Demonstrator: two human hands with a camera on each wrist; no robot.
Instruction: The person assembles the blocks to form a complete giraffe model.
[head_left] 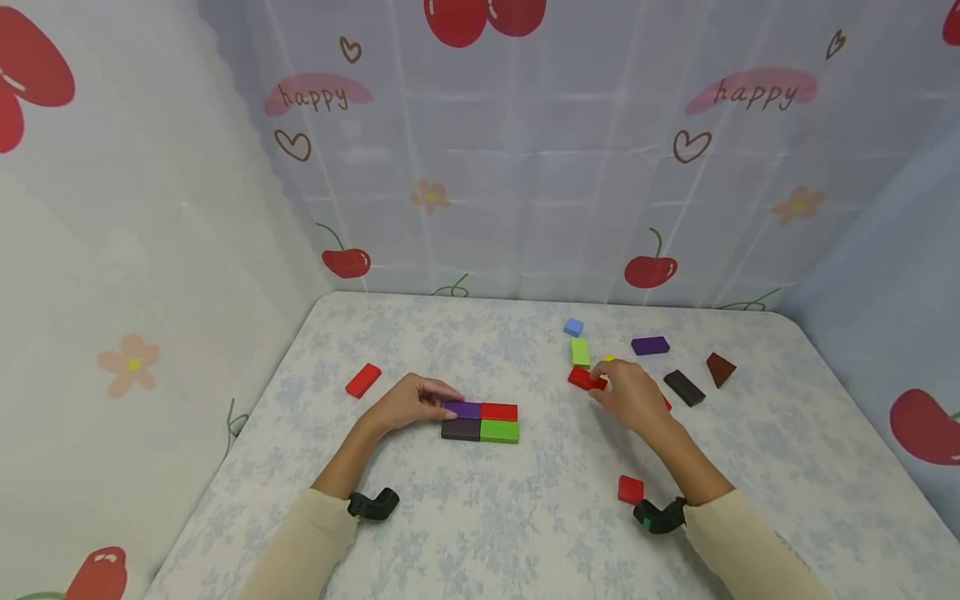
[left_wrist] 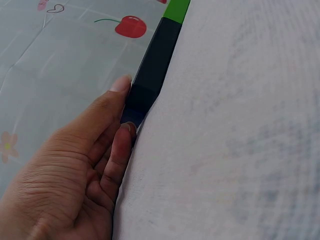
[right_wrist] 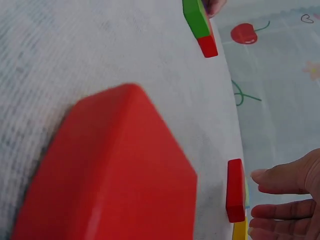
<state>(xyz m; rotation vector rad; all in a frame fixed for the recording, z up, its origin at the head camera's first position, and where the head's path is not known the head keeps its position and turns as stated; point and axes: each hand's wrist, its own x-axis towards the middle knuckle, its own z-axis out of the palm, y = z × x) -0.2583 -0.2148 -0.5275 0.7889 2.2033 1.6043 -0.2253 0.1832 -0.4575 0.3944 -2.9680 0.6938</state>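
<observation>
Gently | left hand pinches purple block: hold still | right hand, fingers apart, beside red block: squeeze evenly

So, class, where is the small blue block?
In the head view, the blue block sits right of centre on the table, just beyond the green block nearest the right hand.

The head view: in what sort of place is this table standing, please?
Probably a small curtained-off recording booth: a printed curtain closes in the back and both sides, the table stands close against it, and each wrist wears a dark device.
</observation>
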